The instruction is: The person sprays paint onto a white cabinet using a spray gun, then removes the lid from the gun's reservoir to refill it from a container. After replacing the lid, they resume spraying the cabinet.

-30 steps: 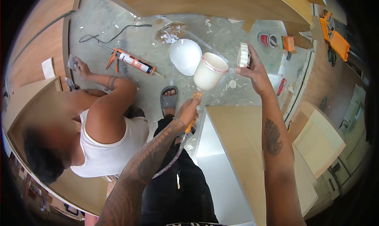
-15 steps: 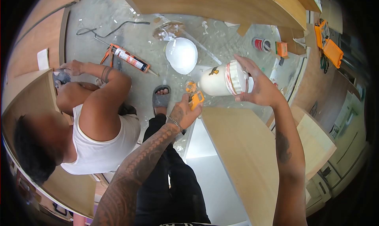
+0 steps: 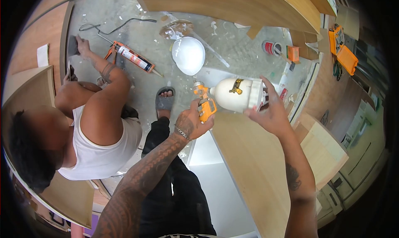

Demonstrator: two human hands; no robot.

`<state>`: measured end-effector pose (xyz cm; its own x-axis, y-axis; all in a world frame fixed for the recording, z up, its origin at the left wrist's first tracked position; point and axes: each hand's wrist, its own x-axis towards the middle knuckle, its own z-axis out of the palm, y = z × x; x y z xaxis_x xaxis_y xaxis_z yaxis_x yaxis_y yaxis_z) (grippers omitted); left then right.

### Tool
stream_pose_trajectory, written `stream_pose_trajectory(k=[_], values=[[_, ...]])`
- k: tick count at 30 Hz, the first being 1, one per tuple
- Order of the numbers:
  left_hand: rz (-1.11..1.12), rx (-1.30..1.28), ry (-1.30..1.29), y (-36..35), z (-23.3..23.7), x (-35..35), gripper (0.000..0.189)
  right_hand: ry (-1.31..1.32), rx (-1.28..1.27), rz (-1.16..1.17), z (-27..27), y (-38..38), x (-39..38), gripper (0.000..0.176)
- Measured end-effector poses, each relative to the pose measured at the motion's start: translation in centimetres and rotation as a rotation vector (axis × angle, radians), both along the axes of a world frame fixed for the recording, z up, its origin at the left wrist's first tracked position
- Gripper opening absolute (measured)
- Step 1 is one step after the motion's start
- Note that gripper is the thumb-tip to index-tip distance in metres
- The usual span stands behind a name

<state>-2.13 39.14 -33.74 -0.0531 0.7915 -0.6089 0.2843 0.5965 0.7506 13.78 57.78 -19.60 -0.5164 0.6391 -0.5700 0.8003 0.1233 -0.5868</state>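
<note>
My left hand (image 3: 194, 120) is wrapped round the handle of a yellow spray gun (image 3: 207, 108). Attached to the gun, a white paint cup (image 3: 235, 94) lies on its side, its lid end pointing right. My right hand (image 3: 272, 111) grips that lid end, thumb below and fingers above. On the floor just beyond the gun stands a round container of white paint (image 3: 188, 55).
A co-worker in a white top (image 3: 110, 144) crouches at the left, one hand on the floor. Caulking gun (image 3: 134, 58), tin can (image 3: 272, 48) and orange box (image 3: 292, 53) lie beyond. A wooden panel (image 3: 249, 154) stands below the cup.
The cup has turned so its label shows more, and its lid end has dipped slightly with my right hand. The co-worker's arm has moved from the knee area forward to the floor.
</note>
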Motion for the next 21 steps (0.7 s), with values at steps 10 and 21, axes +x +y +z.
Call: stream_pose_trajectory(k=[10,21], values=[[-0.08,0.066,0.031,-0.5,-0.4,0.9,0.075,-0.1,-0.166,-0.024,-0.2,0.7,3.1,0.091],[-0.225,-0.053,-0.026,-0.8,-0.5,1.5,0.074,-0.28,-0.566,-0.661,-1.9,1.7,5.7,0.098]])
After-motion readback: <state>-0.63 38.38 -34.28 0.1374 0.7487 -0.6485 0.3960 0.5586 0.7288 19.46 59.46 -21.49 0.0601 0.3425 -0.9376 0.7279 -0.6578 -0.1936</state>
